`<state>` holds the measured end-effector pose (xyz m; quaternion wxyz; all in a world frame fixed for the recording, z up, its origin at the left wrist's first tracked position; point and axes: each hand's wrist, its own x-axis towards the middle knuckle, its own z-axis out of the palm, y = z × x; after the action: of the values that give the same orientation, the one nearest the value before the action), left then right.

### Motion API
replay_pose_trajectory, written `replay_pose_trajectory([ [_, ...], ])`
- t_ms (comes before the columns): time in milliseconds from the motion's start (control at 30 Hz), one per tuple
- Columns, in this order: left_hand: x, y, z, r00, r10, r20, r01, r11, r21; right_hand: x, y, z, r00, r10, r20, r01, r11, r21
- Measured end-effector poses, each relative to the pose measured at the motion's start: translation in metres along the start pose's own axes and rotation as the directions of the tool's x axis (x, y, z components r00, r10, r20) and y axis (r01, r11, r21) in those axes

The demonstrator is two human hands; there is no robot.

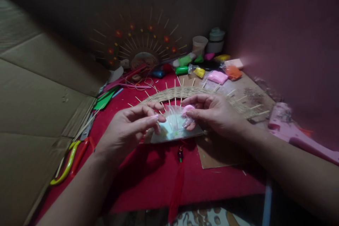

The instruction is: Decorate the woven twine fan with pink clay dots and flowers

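Observation:
Over the middle of the red cloth, my right hand (209, 111) pinches a lump of pink clay (188, 110) with clear plastic wrap around it. To its left, my left hand (137, 123) has its thumb and fingertips close together; a small pale pink bit shows at the thumb tip, too small to tell if it is clay or the nail. Beneath both hands lies a fan with a woven band (174, 94), thin sticks and a pale base (174, 134). A red tassel (177, 187) with a dark bead hangs toward the front edge.
Scissors (69, 162) with yellow and red handles lie left, beside a cardboard wall (31, 95). Packets of coloured clay (217, 77) lie behind the fan. A flowered fan (143, 42) stands at the back. At right is a pink glue gun (293, 130); brown board (219, 155) lies below.

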<state>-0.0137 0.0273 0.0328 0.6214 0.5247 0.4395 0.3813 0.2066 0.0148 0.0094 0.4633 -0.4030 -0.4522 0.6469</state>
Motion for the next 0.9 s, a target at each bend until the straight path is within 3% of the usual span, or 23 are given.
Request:
replay_pose_trajectory([
  [100, 0.0038, -0.0015, -0.0021, 0.991, -0.089, -0.097, 0.077, 0.990, -0.114, 0.0010, 0.0004, -0.0014, 1.000, -0.001, -0.003, 0.001, 1.000, 0.002],
  [233, 0.0081, -0.0034, -0.0003, 0.997, -0.074, -0.034, 0.062, 0.961, -0.268, 0.0011, -0.0003, -0.0023, 1.000, -0.003, -0.027, 0.004, 0.999, 0.037],
  [400, 0.0078, -0.0048, -0.0011, 0.997, -0.054, 0.051, 0.069, 0.935, -0.348, 0.0017, 0.0019, -0.0037, 1.000, -0.009, -0.030, 0.010, 0.999, 0.042],
  [567, 0.0096, -0.0076, -0.0025, 0.998, -0.062, 0.005, 0.057, 0.882, -0.467, 0.0023, 0.0047, -0.0045, 0.999, -0.013, -0.031, 0.014, 0.999, 0.050],
  [900, 0.0085, -0.0079, -0.0002, 0.994, -0.105, 0.012, 0.102, 0.921, -0.376, 0.0034, 0.0021, -0.0071, 0.998, -0.039, -0.048, 0.041, 0.998, 0.052],
])
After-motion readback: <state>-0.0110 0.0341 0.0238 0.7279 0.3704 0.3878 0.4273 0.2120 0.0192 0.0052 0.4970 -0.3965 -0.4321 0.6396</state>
